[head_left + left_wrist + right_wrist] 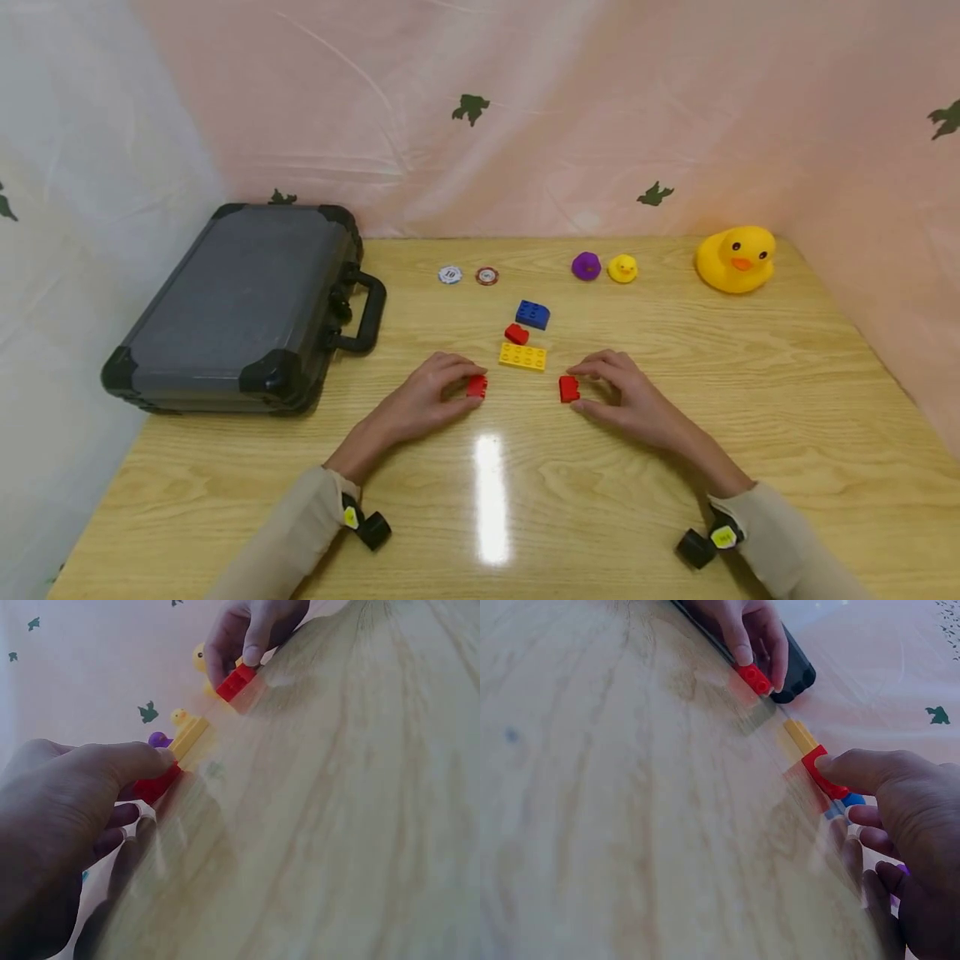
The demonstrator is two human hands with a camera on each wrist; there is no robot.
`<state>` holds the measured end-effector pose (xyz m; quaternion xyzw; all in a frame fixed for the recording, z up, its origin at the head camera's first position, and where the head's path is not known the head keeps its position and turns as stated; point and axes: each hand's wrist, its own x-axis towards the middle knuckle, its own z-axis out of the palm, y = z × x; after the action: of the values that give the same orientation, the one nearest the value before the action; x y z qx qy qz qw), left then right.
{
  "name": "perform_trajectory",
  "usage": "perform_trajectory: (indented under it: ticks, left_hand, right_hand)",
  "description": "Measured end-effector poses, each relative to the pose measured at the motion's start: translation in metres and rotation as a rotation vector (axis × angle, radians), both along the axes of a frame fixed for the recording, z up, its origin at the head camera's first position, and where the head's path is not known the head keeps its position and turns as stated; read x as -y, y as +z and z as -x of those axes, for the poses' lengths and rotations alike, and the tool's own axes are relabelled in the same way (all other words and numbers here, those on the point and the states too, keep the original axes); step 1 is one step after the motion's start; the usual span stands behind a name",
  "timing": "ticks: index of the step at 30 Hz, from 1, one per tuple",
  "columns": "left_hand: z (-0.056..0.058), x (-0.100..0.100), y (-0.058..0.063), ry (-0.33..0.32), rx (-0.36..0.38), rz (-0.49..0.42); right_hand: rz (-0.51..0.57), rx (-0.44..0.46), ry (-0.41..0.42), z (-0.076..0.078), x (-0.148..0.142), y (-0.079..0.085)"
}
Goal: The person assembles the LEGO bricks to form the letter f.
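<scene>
Between thumb and fingertips, my left hand pinches a red toy brick on the wooden table. In the left wrist view the thumb lies on that brick. My right hand pinches a second red brick a short way to the right, its studs facing the palm. The right wrist view has the thumb pressed against this brick. Just beyond the gap between the hands lies a yellow brick, studs up. Behind it are a smaller red brick and a blue brick with one rounded end.
A grey case with black corners lies at the left, its handle facing right. Farther back are a white chip, a red-rimmed chip, a purple toy, a small yellow duck and a large duck.
</scene>
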<state>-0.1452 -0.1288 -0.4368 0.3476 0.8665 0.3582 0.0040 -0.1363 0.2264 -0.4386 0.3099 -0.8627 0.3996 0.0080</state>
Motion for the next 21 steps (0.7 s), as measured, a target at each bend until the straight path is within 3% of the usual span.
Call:
perform_trajectory:
  ticks: [9,21]
  left_hand:
    - [0.0004,-0.0005,-0.0007,0.03,-0.012,0.026]
    - [-0.0001,-0.0018,-0.0005,0.047,0.007,-0.003]
  right_hand:
    - [0.007,-0.036,-0.006,0.0003,0.0021,-0.0006]
    - [0.018,-0.004,-0.015,-0.0004,0.0016,0.0]
